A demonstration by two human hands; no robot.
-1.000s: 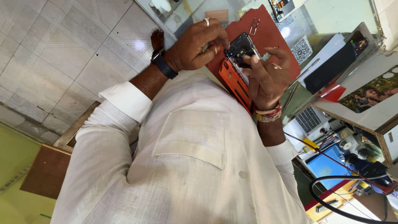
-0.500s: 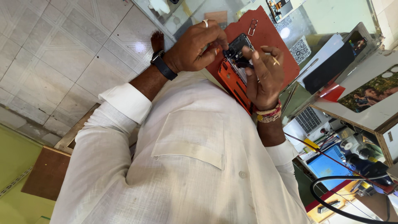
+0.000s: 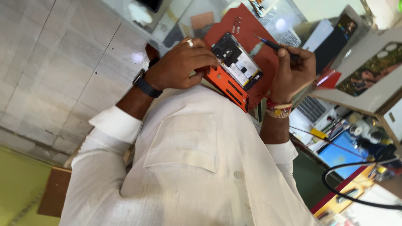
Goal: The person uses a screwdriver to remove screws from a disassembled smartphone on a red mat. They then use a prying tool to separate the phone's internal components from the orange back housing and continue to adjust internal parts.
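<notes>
left hand (image 3: pixel 178 67) grips opened phone (image 3: pixel 236 62); right hand (image 3: pixel 293 69) holds screwdriver (image 3: pixel 274 45).

bright, even daylight; white glare on the glass counter (image 3: pixel 281 24) by its far edge; soft shadows; edges stretched, slightly blurred.

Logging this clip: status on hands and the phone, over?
Left hand grips opened phone over red mat. Right hand holds screwdriver, tip off the phone. Nothing in the way.
</notes>
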